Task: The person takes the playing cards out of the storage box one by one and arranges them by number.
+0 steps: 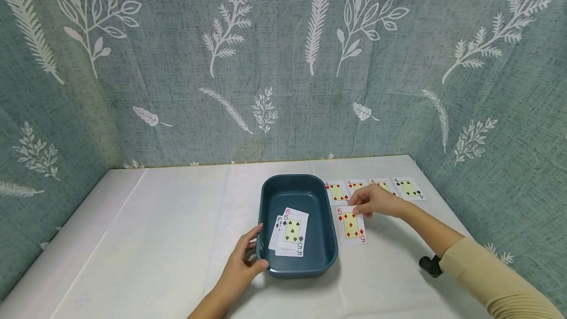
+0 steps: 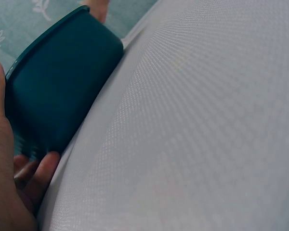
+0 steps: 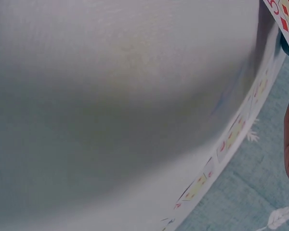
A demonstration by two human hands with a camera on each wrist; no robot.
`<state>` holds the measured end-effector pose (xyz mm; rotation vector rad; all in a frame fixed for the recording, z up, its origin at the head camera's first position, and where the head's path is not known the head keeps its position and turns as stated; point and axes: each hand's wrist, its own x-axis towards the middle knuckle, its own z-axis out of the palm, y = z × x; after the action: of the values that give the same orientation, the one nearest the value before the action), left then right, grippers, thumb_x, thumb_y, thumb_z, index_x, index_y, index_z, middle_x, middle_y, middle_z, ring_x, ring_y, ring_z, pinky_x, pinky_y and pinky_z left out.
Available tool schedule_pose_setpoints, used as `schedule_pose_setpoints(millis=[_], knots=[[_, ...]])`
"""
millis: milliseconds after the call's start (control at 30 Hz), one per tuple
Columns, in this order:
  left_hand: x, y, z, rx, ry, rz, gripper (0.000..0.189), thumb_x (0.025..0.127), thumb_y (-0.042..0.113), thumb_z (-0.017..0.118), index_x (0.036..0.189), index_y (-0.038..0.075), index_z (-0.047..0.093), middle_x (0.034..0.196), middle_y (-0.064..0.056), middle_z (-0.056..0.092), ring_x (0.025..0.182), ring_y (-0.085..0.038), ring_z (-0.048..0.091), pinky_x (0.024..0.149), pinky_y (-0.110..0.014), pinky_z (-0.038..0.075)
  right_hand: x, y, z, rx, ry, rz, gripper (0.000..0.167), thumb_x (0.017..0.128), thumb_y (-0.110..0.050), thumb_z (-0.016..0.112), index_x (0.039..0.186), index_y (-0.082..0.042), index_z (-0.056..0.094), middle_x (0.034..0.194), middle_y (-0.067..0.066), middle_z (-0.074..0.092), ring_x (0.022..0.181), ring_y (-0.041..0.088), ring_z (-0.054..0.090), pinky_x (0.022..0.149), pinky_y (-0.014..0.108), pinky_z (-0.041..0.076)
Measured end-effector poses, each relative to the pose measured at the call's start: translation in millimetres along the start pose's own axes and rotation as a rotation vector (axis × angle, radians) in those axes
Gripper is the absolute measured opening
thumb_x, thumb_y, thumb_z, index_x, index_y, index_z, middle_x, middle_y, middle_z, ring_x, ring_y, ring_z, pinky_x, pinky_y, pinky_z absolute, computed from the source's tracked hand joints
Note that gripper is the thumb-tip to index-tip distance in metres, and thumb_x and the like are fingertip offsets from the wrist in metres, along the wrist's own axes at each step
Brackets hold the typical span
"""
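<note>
My left hand grips the near left corner of a dark teal plastic bin, thumb at the rim and fingers along its side. The left wrist view shows the bin's outer wall against that hand. Inside the bin lies a small overlapping pile topped by a five of spades, with a red six partly showing beneath. Right of the bin, my right hand pinches a five of diamonds near its upper right corner. In the right wrist view this card is tilted up, only partly in frame.
A row of fours runs behind the right hand: a four of hearts, another red four, a four of diamonds partly covered by the hand, and a black four. White cloth covers the table; patterned fabric hangs behind.
</note>
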<state>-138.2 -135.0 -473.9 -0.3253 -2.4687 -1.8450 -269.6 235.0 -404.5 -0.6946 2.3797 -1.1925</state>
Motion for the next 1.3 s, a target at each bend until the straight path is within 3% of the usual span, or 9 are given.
schedule_pose_setpoints(millis=[433,600,767,1000,1300], knots=[[0.7,0.2,0.6,0.007,0.001,-0.003,0.074,0.080,0.016,0.075,0.144,0.024,0.039,0.139,-0.006,0.043,0.116,-0.028,0.053,0.076,-0.026,0.050,3.8,2.9,10.9,-0.115,0.064,-0.024,0.010,0.085,-0.006,0.068,0.090,0.002,0.065,0.071,0.002,0.064,0.056,0.012,0.052,0.054,0.026,0.046],[1.1,-0.7,0.5,0.011,0.004,-0.006,0.074,0.080,0.016,0.075,0.144,0.026,0.038,0.139,-0.006,0.043,0.115,-0.028,0.053,0.076,-0.026,0.050,6.4,3.0,13.8,-0.169,0.087,0.011,0.006,0.084,-0.005,0.068,0.087,-0.003,0.064,0.071,0.001,0.063,0.057,0.013,0.053,0.054,0.025,0.046],[0.5,-0.5,0.5,0.008,0.003,-0.006,0.075,0.080,0.015,0.075,0.145,0.023,0.038,0.139,-0.008,0.043,0.115,-0.028,0.053,0.075,-0.025,0.050,8.9,6.5,17.8,-0.199,0.097,0.022,0.005,0.084,-0.005,0.068,0.085,-0.004,0.063,0.070,-0.001,0.062,0.055,0.011,0.052,0.053,0.025,0.046],[0.7,-1.7,1.2,-0.001,-0.001,-0.005,0.075,0.080,0.014,0.075,0.145,0.024,0.038,0.139,-0.008,0.043,0.116,-0.028,0.053,0.075,-0.026,0.050,10.7,11.5,19.7,-0.239,0.108,-0.028,0.007,0.084,-0.005,0.067,0.086,-0.003,0.060,0.070,0.000,0.061,0.054,0.012,0.052,0.052,0.024,0.044],[0.7,-1.6,0.5,0.002,-0.003,-0.002,0.074,0.081,0.014,0.074,0.145,0.025,0.038,0.139,-0.008,0.043,0.116,-0.027,0.053,0.076,-0.026,0.050,14.2,10.8,23.8,-0.276,0.120,0.010,0.008,0.083,-0.005,0.069,0.085,-0.005,0.060,0.070,-0.002,0.060,0.055,0.010,0.051,0.053,0.023,0.044]])
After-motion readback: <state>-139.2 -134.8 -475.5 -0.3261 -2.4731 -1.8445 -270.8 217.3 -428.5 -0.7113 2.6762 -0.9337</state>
